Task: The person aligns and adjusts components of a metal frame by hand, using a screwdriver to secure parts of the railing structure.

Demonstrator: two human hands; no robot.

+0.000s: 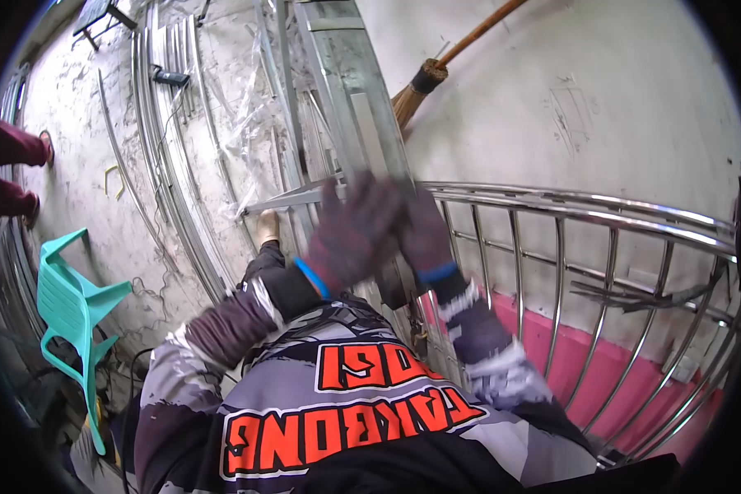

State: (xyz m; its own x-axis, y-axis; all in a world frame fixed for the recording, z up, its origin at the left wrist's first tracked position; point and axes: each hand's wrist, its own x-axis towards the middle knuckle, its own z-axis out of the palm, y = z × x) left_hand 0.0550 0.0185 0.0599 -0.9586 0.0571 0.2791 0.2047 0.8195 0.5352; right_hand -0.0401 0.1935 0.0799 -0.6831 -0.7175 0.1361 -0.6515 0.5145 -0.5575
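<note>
My left hand [356, 226], in a dark glove with a blue cuff, is raised in front of my chest. Its fingers look stretched out, though blurred. My right hand [426, 230], gloved the same way, meets or overlaps it at the fingers, which are partly hidden and smeared. Nothing shows in the left hand. Just beyond both hands lies a long flat metal beam [350, 74] on a metal frame. Beside my right hand runs a shiny tubular metal railing [560, 247].
A broom [428, 76] leans at the wall. Long metal bars [152, 140] and clear plastic sheeting [251, 123] lie on the floor. At left are a tipped turquoise plastic chair [70, 288] and a person's legs [16, 146]. Loose cables [152, 292] lie near the chair.
</note>
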